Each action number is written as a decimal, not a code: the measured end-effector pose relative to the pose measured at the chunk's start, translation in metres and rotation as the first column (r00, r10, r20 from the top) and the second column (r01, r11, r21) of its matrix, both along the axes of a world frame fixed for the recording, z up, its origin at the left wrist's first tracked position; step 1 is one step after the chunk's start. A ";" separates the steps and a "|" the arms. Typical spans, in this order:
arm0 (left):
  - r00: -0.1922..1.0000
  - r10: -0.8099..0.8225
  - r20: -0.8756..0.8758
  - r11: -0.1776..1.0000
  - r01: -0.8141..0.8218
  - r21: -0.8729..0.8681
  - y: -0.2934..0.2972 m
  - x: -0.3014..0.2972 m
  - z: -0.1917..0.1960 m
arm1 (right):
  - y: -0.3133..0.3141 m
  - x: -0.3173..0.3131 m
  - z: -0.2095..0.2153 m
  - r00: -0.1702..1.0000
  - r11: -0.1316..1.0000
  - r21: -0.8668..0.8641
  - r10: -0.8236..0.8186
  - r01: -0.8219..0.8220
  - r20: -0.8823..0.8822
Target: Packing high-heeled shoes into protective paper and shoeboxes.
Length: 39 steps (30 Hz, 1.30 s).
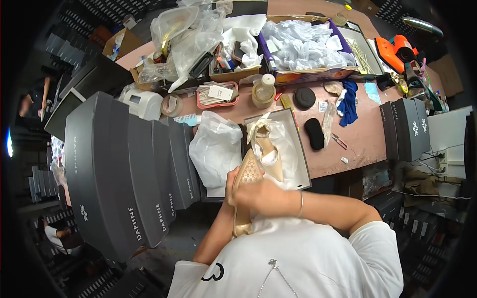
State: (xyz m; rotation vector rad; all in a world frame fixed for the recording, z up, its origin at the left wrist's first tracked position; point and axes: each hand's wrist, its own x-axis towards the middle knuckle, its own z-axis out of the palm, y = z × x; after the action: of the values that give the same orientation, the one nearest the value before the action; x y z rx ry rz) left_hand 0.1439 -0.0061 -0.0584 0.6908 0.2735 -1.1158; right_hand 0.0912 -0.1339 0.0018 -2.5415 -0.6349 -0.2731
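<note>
Steadiness matters: the left hand clasps the upturned shoe; the right hand, too blurred to tell its finger state, should work gently.

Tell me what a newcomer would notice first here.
Probably the beige shoe near the middle, patterned sole showing, held in the left hand, with the blurred right hand in front. Next, the large dark grey boxes on the left and the bright orange object at the upper right.
</note>
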 end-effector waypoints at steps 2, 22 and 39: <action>0.997 -0.056 -0.048 0.985 0.047 -0.165 0.004 0.003 -0.030 | -0.024 0.030 -0.032 0.971 0.977 0.000 -0.211 0.213 -0.114; 0.948 0.143 0.285 0.983 -0.171 0.074 0.038 0.054 -0.053 | -0.079 0.010 -0.080 0.478 -0.019 0.485 0.208 0.875 -0.854; -0.967 -0.246 0.065 0.717 -0.137 0.684 -0.126 0.075 -0.118 | -0.131 -0.099 -0.090 0.674 -0.539 0.475 0.261 0.696 -0.691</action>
State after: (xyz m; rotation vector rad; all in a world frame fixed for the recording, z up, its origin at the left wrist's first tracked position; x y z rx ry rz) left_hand 0.2194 -0.1319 -0.1763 2.0327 -2.5093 -0.0450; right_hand -0.0078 -0.2651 -0.0878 -0.5058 0.6813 -0.0705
